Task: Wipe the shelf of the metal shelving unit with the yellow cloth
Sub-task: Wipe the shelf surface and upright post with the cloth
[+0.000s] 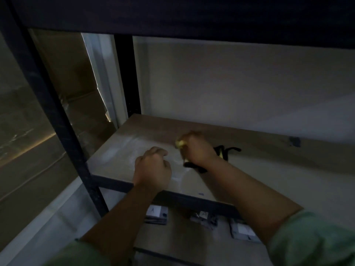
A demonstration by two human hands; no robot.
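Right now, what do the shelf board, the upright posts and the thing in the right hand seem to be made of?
The shelf board looks like matte fibreboard or laminate: flat tan face, pale dusty smears. The upright post looks like dark painted metal, thin and angular. The yellow cloth bunched in the right hand seems soft fabric; dim light leaves its weave unclear, and the black strips beside it could be trim.

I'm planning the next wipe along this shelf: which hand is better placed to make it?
The right hand: it already grips the yellow cloth on the shelf. The left hand rests near the front edge, fingers curled, holding nothing.
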